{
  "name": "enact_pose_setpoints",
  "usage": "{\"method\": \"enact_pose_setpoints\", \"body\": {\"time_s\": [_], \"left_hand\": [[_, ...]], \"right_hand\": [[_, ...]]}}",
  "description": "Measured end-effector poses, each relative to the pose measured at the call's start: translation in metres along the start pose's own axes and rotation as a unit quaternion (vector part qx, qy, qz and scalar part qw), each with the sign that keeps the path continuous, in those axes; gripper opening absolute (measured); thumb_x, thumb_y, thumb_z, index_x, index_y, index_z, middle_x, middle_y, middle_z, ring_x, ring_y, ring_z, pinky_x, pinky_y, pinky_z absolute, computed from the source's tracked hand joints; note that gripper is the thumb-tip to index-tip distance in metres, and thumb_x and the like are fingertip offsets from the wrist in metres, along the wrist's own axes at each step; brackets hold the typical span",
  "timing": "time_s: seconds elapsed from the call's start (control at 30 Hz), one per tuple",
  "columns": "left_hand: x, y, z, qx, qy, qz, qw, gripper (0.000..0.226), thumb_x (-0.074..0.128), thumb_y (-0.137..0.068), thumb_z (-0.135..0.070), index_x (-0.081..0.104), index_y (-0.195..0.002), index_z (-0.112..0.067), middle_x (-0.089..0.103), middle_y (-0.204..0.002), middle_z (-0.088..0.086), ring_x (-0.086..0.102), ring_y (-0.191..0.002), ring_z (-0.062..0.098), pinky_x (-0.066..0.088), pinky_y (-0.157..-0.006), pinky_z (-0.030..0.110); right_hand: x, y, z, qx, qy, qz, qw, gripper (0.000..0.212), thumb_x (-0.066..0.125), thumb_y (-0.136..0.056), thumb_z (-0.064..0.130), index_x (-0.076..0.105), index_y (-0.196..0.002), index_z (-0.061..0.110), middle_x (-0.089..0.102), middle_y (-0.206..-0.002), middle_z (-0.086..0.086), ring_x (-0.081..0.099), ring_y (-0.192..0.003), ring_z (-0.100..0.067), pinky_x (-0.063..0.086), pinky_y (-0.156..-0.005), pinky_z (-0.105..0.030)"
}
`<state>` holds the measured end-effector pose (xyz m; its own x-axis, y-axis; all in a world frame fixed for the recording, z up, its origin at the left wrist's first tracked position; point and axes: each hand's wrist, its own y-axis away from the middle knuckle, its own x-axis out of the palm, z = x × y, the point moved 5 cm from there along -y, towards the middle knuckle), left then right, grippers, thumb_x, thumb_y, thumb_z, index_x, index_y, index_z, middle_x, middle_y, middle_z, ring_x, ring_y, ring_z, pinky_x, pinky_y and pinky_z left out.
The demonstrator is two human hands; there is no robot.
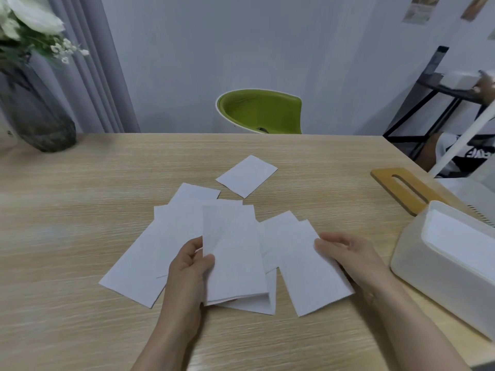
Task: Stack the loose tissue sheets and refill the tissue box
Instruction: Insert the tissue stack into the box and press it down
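Head view: a wooden desk (80, 290) is seen from above, with loose white tissue sheets (171, 236) fanned over its middle, overlapping one another. One folded sheet (246, 175) lies apart from the fan, just beyond it toward the green chair (261, 111) that stands behind the far edge of the desk. A small stack of sheets (235, 253) is gripped by the left hand (190, 271), the thumb pressed on top at the stack's left edge and the fingers hidden beneath; the stack is lifted slightly over the fan. To the right of the fan, a single sheet (313, 269) is touched at its right edge by the right hand (348, 253), whose fingers are loosely curled against the paper; whether that sheet is actually pinched cannot be told. Further right of the fan, the white tissue box (417, 258) stands open near the desk's right edge, with white tissue visible inside. Its wooden lid (404, 191), with a long slot, lies flat on the desk just behind the box. Far left of the fan, a dark glass vase (34, 113) with white flowers (29, 20) stands on the desk.
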<state>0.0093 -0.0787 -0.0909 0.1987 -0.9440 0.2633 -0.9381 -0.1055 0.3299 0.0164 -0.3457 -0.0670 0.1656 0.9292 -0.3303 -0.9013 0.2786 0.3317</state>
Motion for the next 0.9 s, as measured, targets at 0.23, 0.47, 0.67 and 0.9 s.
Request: {"method": "enact_pose_setpoints", "body": {"time_s": [0.23, 0.47, 0.67, 0.9], "left_hand": [[0.004, 0.0, 0.002, -0.015, 0.002, 0.027, 1.0, 0.041, 0.057, -0.071, 0.003, 0.061, -0.108, -0.015, 0.076, -0.098, 0.002, 0.071, -0.079, 0.017, 0.052, -0.072, 0.04], [0.007, 0.001, 0.003, 0.004, -0.038, 0.011, 0.999, 0.034, 0.044, -0.095, 0.004, 0.063, -0.105, -0.022, 0.076, -0.095, -0.003, 0.07, -0.083, 0.015, 0.052, -0.073, 0.034], [0.006, 0.001, 0.004, 0.018, -0.062, 0.001, 0.998, 0.031, 0.042, -0.099, -0.003, 0.064, -0.103, -0.025, 0.075, -0.085, -0.008, 0.068, -0.08, 0.012, 0.05, -0.075, 0.034], [0.01, 0.002, 0.005, 0.015, -0.083, 0.015, 0.996, 0.031, 0.042, -0.098, -0.004, 0.063, -0.108, -0.025, 0.075, -0.09, -0.004, 0.069, -0.086, 0.015, 0.051, -0.075, 0.032]], "right_hand": [[-0.005, 0.01, -0.01, -0.011, 0.064, 0.013, 0.998, 0.013, 0.069, -0.085, 0.019, 0.073, -0.073, 0.013, 0.07, -0.066, 0.001, 0.063, -0.059, -0.009, 0.042, -0.056, -0.02], [-0.008, 0.017, -0.012, -0.063, 0.057, -0.052, 0.995, 0.012, 0.068, -0.085, 0.013, 0.071, -0.074, 0.017, 0.057, -0.063, -0.017, 0.052, -0.065, -0.019, 0.036, -0.064, -0.031], [-0.007, 0.038, -0.009, -0.023, -0.147, -0.099, 0.984, 0.007, 0.065, -0.088, 0.013, 0.066, -0.086, 0.007, 0.073, -0.073, -0.011, 0.064, -0.064, -0.021, 0.044, -0.06, -0.03], [0.047, 0.057, 0.0, 0.031, -0.265, -0.002, 0.964, 0.004, 0.065, -0.084, 0.011, 0.065, -0.081, 0.009, 0.073, -0.077, -0.012, 0.066, -0.063, -0.017, 0.049, -0.059, -0.029]]}}
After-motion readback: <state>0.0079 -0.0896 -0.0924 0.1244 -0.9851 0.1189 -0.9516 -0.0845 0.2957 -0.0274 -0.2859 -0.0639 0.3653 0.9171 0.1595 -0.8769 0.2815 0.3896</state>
